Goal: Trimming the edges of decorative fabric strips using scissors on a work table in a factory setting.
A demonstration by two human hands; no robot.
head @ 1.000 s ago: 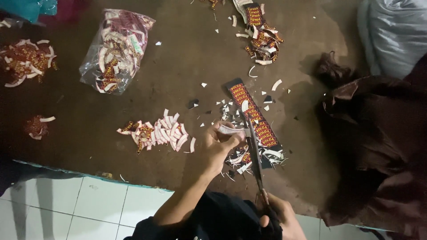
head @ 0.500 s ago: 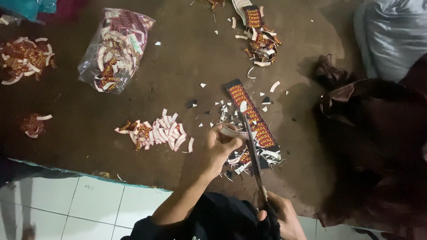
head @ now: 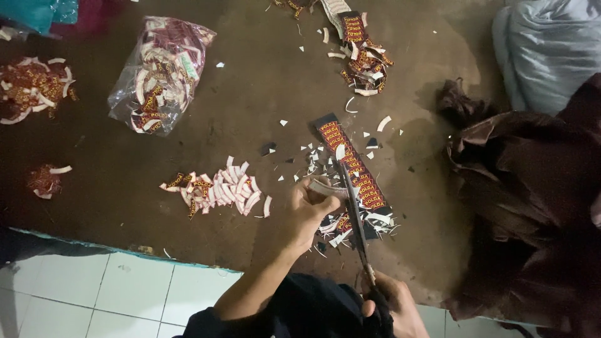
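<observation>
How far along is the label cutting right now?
Done: a row of cut labels lies on the brown mat, and a clear bag holds more. In hand: the left hand pinches a piece while the right hand works scissors. Left: the uncut label strip.

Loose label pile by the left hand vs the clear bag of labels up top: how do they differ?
The loose pile lies spread open on the brown mat; the bagged labels are bundled inside clear plastic. The pile sits close to the left hand; the bag lies farther off, toward the mat's far left. The pile shows mostly white backs; the bag mixes white and maroon. Both hold small cut curved labels.
</observation>
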